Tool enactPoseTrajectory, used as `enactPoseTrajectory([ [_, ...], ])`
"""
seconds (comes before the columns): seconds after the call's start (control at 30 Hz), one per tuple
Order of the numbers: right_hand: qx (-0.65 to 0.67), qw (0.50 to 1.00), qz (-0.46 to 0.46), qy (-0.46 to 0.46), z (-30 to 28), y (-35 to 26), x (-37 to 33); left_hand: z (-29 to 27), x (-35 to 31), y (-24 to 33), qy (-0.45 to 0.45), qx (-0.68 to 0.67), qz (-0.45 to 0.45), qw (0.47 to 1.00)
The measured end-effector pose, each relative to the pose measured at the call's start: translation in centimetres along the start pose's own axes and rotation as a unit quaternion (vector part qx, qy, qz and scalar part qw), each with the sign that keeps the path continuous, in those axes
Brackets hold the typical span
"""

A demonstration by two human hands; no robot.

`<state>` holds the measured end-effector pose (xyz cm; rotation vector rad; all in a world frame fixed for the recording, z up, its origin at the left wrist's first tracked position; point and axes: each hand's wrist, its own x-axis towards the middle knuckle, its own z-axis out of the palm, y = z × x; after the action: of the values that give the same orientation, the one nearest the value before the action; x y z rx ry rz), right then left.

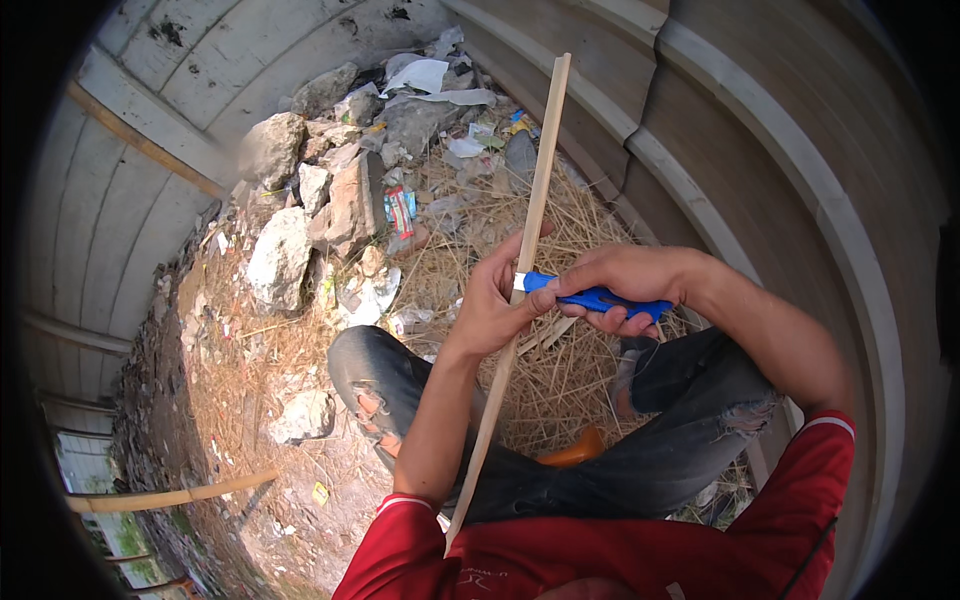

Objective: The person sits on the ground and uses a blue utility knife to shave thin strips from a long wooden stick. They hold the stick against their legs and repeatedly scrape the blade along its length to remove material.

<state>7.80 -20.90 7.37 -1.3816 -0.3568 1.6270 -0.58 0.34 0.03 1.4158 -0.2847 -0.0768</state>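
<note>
A long, thin wooden strip (545,170) slants from my lap up and away toward the far rubble. My left hand (490,300) is wrapped round it near its middle, with the thumb pressed toward the tool. In my right hand (625,280) is a blue utility knife (600,298), gripped by its handle. The knife lies across the strip, and its pale front end meets the strip beside my left fingers. How far the blade is out cannot be made out. An orange curved object (575,447), partly hidden, lies on the ground between my legs.
Dry straw (540,400) covers the ground before me. Broken rocks (280,260) and litter lie at the far left. A corrugated metal wall (780,170) rises close on my right. Another wooden pole (170,495) sticks in from the left. My bent legs (640,450) frame the work.
</note>
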Motion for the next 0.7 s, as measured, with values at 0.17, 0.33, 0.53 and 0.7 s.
enactPoseTrajectory([
  [0.17, -0.001, 0.995, -0.052, 0.079, 1.4, 0.0, 0.2, 0.7, 0.0, -0.6, 0.058, -0.004, 0.019, 0.998],
  [0.33, 0.074, 0.977, -0.133, 0.149, 3.6, 0.7, 1.2, 1.0, 0.3, -0.6, 0.085, -0.009, 0.01, 0.996],
  [0.53, 0.01, 0.94, -0.259, 0.223, 4.0, 3.0, 3.5, 0.0, -0.2, -0.4, 0.103, 0.019, -0.05, 0.993],
  [0.7, 0.012, 0.989, -0.137, 0.054, 1.0, 0.3, 1.0, 0.2, -0.2, 0.5, 0.07, 0.025, 0.01, 0.997],
])
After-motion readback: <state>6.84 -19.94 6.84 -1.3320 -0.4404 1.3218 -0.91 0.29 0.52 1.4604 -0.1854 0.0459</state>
